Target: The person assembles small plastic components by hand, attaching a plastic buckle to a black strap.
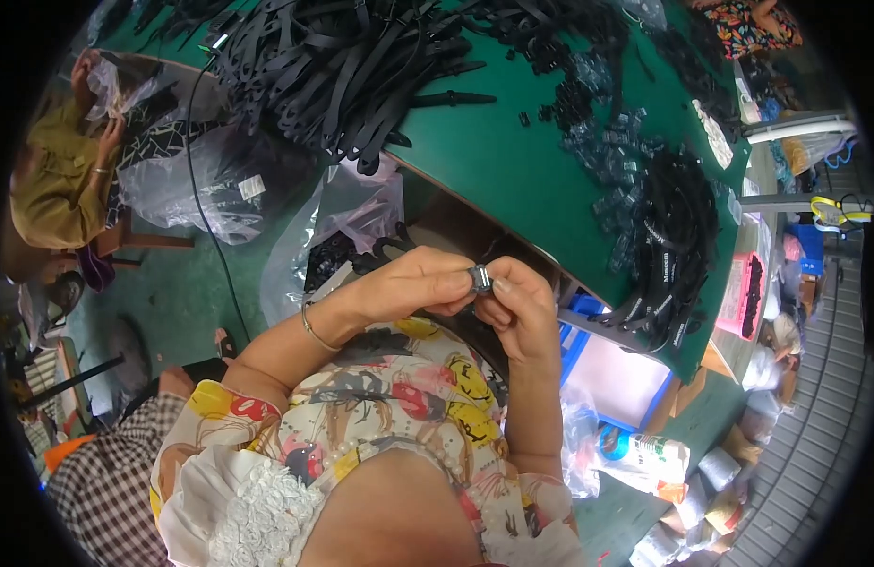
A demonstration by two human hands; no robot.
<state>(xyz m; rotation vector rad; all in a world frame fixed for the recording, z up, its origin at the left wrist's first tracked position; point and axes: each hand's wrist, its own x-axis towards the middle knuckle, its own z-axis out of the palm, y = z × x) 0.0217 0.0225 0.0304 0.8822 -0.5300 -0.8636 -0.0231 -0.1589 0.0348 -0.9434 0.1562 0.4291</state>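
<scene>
The left hand (409, 283) and right hand (522, 307) pinch a small, dark, shiny buckle-like piece (480, 278) just before the green-topped counter (494, 170); long black straps (314, 80) lie heaped on it.

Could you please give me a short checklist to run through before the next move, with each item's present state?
1. Small dark piece held: ok, between the fingers of the left hand and right hand.
2. Strap threaded through the piece: cannot tell, it is too small and partly covered.
3. Black straps on the green table: ok, heaped at the far left.
4. Strap ends kept within the table edge: not ok, some overhang it.
5. Clear plastic pieces gathered neatly: not ok, they lie loosely spread.
</scene>
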